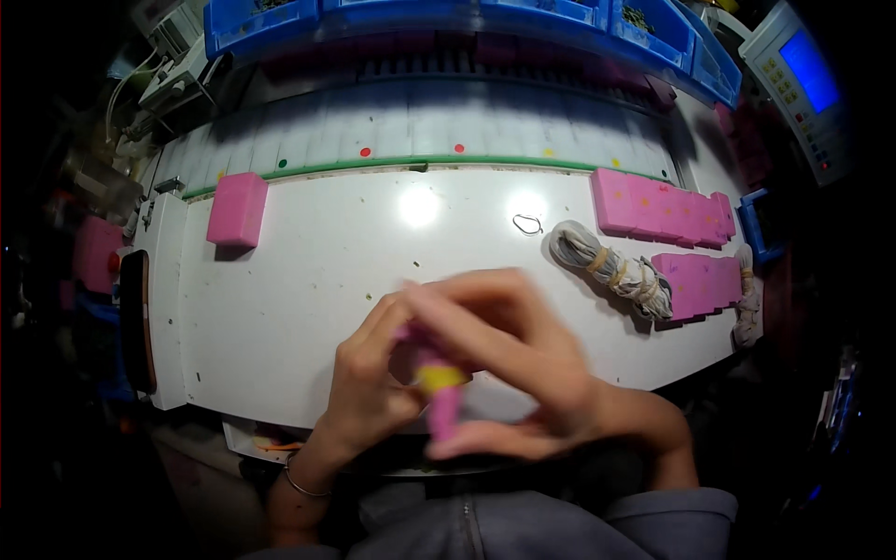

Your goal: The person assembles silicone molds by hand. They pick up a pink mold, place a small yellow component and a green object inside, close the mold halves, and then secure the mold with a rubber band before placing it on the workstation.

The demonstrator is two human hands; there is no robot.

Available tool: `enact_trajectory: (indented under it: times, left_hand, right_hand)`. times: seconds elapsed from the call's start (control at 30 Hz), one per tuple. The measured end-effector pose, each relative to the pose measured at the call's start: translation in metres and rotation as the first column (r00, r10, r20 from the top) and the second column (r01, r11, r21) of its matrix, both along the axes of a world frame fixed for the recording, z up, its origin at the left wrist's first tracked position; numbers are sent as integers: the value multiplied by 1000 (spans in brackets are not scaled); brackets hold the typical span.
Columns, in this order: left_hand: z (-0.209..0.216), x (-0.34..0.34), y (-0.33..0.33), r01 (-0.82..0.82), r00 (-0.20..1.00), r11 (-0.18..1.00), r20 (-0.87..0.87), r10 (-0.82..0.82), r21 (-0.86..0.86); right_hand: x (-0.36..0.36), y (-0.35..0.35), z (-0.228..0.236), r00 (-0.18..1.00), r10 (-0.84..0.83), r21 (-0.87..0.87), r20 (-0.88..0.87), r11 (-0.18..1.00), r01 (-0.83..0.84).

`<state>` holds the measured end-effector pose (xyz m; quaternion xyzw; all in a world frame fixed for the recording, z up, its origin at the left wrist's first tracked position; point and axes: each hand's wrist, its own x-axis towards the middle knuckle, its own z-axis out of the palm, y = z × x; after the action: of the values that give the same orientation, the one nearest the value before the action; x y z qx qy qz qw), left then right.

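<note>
My left hand (366,378) is curled, its fingers closed round the upper part of a small pink piece with a yellow band (441,378). My right hand (537,364) arches over from the other side. Its fingers meet my left fingertips at the top, and its thumb presses the lower pink end. Motion blurs the right hand and the piece, so its exact kind cannot be made out. Both hands are above the near part of the white table (280,327), close to my body.
A pink foam block (236,210) stands at left. On the right lie a bundle of tied grey-white cords (611,271), rows of pink blocks (658,207) and a thin dark loop (527,224). Blue bins (401,17) line the back, and a device with a blue screen (808,70) stands far right.
</note>
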<state>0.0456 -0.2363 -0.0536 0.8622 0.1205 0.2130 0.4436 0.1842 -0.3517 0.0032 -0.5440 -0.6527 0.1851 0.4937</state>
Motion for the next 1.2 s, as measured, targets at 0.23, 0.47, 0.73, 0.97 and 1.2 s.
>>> enact_trajectory:
  times: [0.23, 0.47, 0.73, 0.97, 1.2]
  left_hand:
    - [-10, -14, 5, 102, 991, 621, 135, 5, -777]
    - [-15, -13, 7, 134, 984, 538, 174, 24, -832]
    - [-17, -10, 4, 140, 989, 715, 126, -73, -685]
    - [-25, 3, -29, -229, 970, 970, 60, 234, -77]
    - [-6, -12, 11, 76, 981, 867, -118, -154, -492]
  right_hand:
    - [7, -1, -31, 984, -155, -196, -90, 971, 135]
    - [-2, 5, -38, 931, -250, -143, 267, 945, 295]
    - [-19, 2, -35, 862, -323, -72, 391, 923, 379]
    - [-39, 7, -39, 701, -373, 46, 607, 898, 438]
    - [-26, -14, 6, 717, -268, -149, 644, 875, 461]
